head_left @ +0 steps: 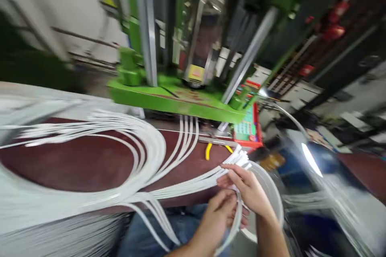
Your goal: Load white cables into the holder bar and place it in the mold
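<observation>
Both hands, right (251, 192) & left (217, 217), fingers closed on cords (193, 182) bundle end, evening tips; rest loops over table (90, 164) w/ press (177, 100) behind.

White cables (126, 156) loop over a dark maroon table (90, 164) below a bright green machine (169, 98), yellow-handled pliers (208, 150) nearby

Cables (126, 160) coil on the counter (90, 164) at 9 o'clock; machine (181, 96) behind at 12 o'clock; pliers (208, 150) between them; both hands (238, 200) at 5 o'clock, bucket (271, 192) just right.
</observation>
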`<control>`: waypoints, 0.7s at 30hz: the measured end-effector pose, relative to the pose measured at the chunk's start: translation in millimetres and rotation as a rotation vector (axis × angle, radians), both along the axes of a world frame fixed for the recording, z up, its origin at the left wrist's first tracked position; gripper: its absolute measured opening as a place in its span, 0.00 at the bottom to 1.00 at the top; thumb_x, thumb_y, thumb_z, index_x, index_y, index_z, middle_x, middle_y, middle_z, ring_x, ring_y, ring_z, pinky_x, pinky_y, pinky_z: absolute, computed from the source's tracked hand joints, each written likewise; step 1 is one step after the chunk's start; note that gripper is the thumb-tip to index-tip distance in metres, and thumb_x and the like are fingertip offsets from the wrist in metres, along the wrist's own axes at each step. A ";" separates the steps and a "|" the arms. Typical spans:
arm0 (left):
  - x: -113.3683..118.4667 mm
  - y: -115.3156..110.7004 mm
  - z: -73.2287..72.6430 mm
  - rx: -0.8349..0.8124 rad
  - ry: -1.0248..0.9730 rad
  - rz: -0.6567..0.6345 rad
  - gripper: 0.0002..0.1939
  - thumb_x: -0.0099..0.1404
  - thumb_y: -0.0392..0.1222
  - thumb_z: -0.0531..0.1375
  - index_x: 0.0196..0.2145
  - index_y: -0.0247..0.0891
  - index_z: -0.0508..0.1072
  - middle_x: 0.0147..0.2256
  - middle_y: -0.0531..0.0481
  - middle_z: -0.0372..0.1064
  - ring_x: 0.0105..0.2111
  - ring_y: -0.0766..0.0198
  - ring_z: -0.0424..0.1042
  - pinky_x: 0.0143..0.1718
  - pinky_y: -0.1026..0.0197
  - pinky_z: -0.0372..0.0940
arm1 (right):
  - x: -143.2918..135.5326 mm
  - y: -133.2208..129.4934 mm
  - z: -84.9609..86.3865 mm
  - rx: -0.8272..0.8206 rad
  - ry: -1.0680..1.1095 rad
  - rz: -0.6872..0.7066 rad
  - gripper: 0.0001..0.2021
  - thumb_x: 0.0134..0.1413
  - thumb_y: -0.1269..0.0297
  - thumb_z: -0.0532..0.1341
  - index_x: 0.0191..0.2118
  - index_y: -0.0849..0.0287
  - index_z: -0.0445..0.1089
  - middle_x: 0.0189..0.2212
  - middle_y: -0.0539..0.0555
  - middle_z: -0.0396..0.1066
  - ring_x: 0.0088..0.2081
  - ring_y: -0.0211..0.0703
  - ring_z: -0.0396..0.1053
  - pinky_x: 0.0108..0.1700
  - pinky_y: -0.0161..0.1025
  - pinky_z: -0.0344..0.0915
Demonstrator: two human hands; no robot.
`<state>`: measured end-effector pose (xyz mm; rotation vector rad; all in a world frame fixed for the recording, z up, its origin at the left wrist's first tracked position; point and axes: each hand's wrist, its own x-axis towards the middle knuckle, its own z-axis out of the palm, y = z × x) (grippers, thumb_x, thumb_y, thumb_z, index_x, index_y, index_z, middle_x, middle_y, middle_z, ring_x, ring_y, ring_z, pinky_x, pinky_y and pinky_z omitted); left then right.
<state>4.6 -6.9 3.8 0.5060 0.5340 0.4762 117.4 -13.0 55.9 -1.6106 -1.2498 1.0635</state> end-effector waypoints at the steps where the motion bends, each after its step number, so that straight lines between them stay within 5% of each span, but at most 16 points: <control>1: -0.4 0.1 0.5 0.031 0.022 -0.072 0.23 0.51 0.55 0.65 0.36 0.34 0.68 0.26 0.48 0.73 0.25 0.62 0.73 0.31 0.59 0.66 | 2.7 1.6 -2.3 0.030 0.078 -0.030 0.19 0.61 0.51 0.55 0.48 0.59 0.69 0.33 0.57 0.77 0.34 0.46 0.75 0.40 0.42 0.71; 6: -7.7 1.8 -4.5 0.188 0.119 -0.245 0.22 0.52 0.58 0.63 0.31 0.35 0.67 0.28 0.46 0.74 0.24 0.63 0.71 0.29 0.60 0.64 | 10.5 10.2 -20.0 0.110 0.304 -0.147 0.16 0.61 0.54 0.56 0.43 0.63 0.70 0.28 0.55 0.76 0.29 0.42 0.74 0.34 0.39 0.71; 12: -8.3 10.3 -0.6 0.424 0.229 -0.113 0.16 0.61 0.55 0.57 0.33 0.37 0.68 0.33 0.48 0.72 0.37 0.59 0.71 0.43 0.57 0.63 | 15.4 4.7 -22.2 0.184 0.347 -0.299 0.13 0.60 0.56 0.57 0.35 0.62 0.71 0.34 0.57 0.75 0.36 0.43 0.74 0.37 0.37 0.70; 16: -23.3 22.2 39.2 0.537 0.206 -0.039 0.11 0.65 0.50 0.55 0.37 0.40 0.70 0.35 0.50 0.70 0.36 0.63 0.68 0.44 0.60 0.62 | 22.8 6.0 -28.6 0.150 0.446 -0.328 0.13 0.59 0.55 0.58 0.37 0.61 0.69 0.33 0.56 0.75 0.32 0.43 0.74 0.34 0.36 0.71; 18: -40.1 29.4 67.0 0.486 0.086 -0.046 0.12 0.66 0.49 0.53 0.33 0.40 0.70 0.29 0.51 0.70 0.29 0.65 0.69 0.35 0.62 0.64 | 28.2 7.2 -33.3 0.151 0.459 -0.357 0.14 0.58 0.54 0.59 0.38 0.61 0.69 0.31 0.56 0.76 0.30 0.42 0.74 0.33 0.37 0.71; 21: -73.6 47.4 108.1 0.446 0.085 0.136 0.09 0.64 0.49 0.56 0.32 0.42 0.70 0.24 0.53 0.68 0.20 0.67 0.66 0.22 0.64 0.62 | 37.3 8.7 -40.5 0.180 0.497 -0.461 0.16 0.55 0.54 0.62 0.41 0.62 0.68 0.30 0.57 0.76 0.29 0.43 0.75 0.31 0.36 0.71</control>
